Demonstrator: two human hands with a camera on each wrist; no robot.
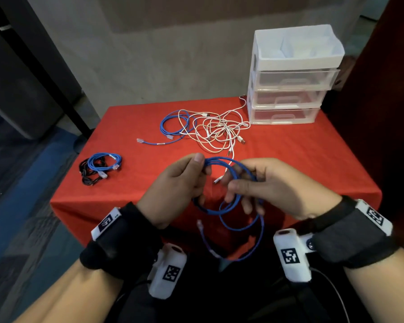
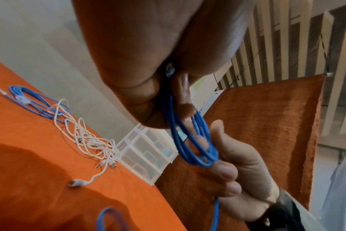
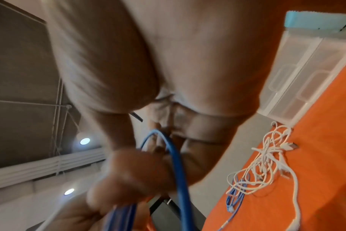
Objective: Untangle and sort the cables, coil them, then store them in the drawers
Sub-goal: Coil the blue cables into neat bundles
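Note:
Both hands hold a blue network cable (image 1: 222,209) in loops above the near edge of the red table. My left hand (image 1: 180,183) pinches the coil's top between thumb and fingers; the strands (image 2: 188,140) run down from its grip. My right hand (image 1: 266,185) curls round the coil's right side, where the blue cable (image 3: 178,164) passes between its fingers. A loose tail with a clear plug (image 1: 200,223) hangs below. Further back lie a tangle of white cables (image 1: 219,131) and another blue cable (image 1: 173,127). The drawer unit (image 1: 287,89) stands at the back right, all three drawers closed.
A coiled blue cable (image 1: 105,160) lies on a coiled black cable (image 1: 89,176) at the table's left edge. The red tablecloth (image 1: 301,155) drops off just below my hands. The unit's open top tray (image 1: 296,45) is white.

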